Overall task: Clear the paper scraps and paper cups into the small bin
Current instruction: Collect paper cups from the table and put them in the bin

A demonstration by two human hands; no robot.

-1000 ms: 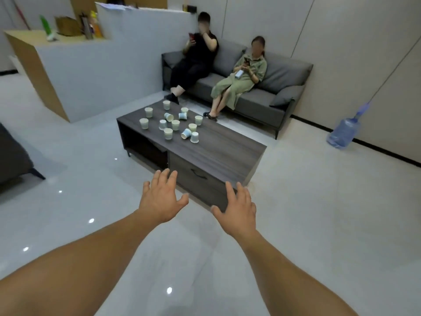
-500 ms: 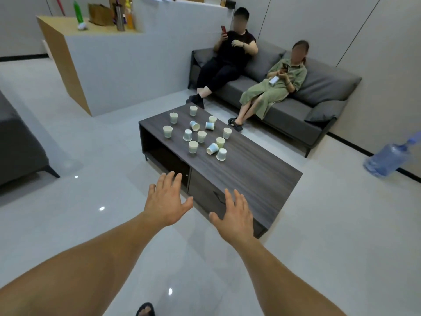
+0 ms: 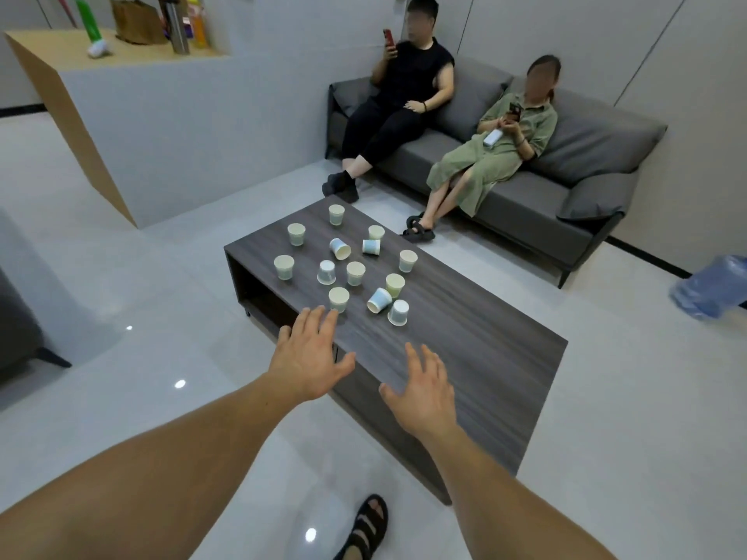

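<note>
A low, rectangular coffee table (image 3: 465, 349) of dark grey wood-grain board stands on a pale, glossy tiled floor (image 3: 141, 317). Toward the far end of its top sits a loose group of small pale green and blue paper cups (image 3: 355, 272), thirteen as far as I can count. Most are upright, three lie tipped on their sides, and two stand upside down.

This is an office reception lounge. A low, dark wood-grain coffee table (image 3: 465, 349) stands on glossy pale floor tiles (image 3: 121, 276). Behind it a long grey fabric sofa (image 3: 586, 155) runs against plain panelled walls (image 3: 646, 54). To its left rises a white reception counter with a wooden top (image 3: 182, 127), and to its right sits a blue water-cooler bottle (image 3: 711, 289).
</note>
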